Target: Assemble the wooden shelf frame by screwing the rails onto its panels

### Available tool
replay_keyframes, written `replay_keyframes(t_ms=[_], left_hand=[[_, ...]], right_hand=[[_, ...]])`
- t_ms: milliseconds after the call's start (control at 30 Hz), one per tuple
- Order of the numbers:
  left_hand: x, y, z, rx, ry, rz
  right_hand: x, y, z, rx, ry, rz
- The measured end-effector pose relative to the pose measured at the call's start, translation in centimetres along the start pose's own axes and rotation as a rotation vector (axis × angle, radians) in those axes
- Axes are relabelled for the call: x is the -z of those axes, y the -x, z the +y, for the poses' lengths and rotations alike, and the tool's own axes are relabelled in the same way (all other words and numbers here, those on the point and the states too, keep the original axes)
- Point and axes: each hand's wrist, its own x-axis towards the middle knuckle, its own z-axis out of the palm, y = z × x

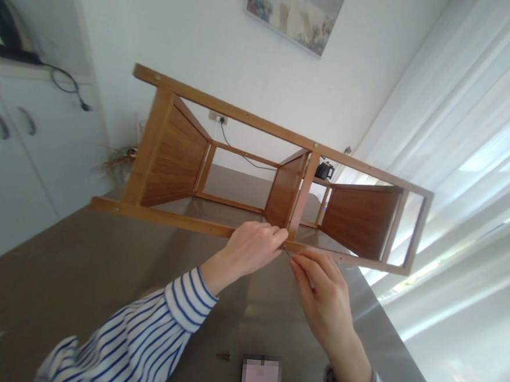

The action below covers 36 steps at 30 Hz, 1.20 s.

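A wooden shelf unit (238, 115) with slatted or panelled shelves lies on its side on the table. My left hand (255, 246) is closed around the near rail, close to the middle shelf. Just right of it, my right hand (322, 289) pinches a thin metal tool, perhaps a hex key (287, 251), whose far end meets the rail beside my left fingers. Its exact kind is too small to make out. Bolt heads show along the rails, and the fastener at the tool's tip is hidden.
On the grey-brown table (245, 324) lie small brass-coloured screws or bolts (223, 356) and a blurred pink object (261, 380) at the near edge. White cabinets (27, 140) stand left, a white curtain (469, 188) hangs right. A black kettle (325, 170) shows behind the unit.
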Motion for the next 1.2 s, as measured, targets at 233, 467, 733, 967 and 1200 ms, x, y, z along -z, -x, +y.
replay_keyframes(t_ms=[233, 467, 733, 967, 1200], left_hand=[[0.1, -0.1, 0.0, -0.009, 0.003, -0.013], [0.1, -0.1, 0.0, 0.002, 0.013, -0.015], [0.1, 0.0, -0.1, -0.009, 0.014, -0.01], [0.1, 0.0, -0.1, -0.013, 0.018, -0.01], [-0.1, 0.1, -0.1, -0.016, 0.005, -0.001]], right_hand=[[-0.1, -0.1, -1.0, -0.151, -0.016, -0.013], [-1.3, 0.2, -1.5, -0.465, -0.327, 0.014], [-1.9, 0.5, -1.2, -0.51, -0.53, -0.057], [-1.2, 0.8, -0.8, -0.404, -0.537, -0.175], [-0.9, 1.1, 0.4, -0.208, -0.242, -0.11]])
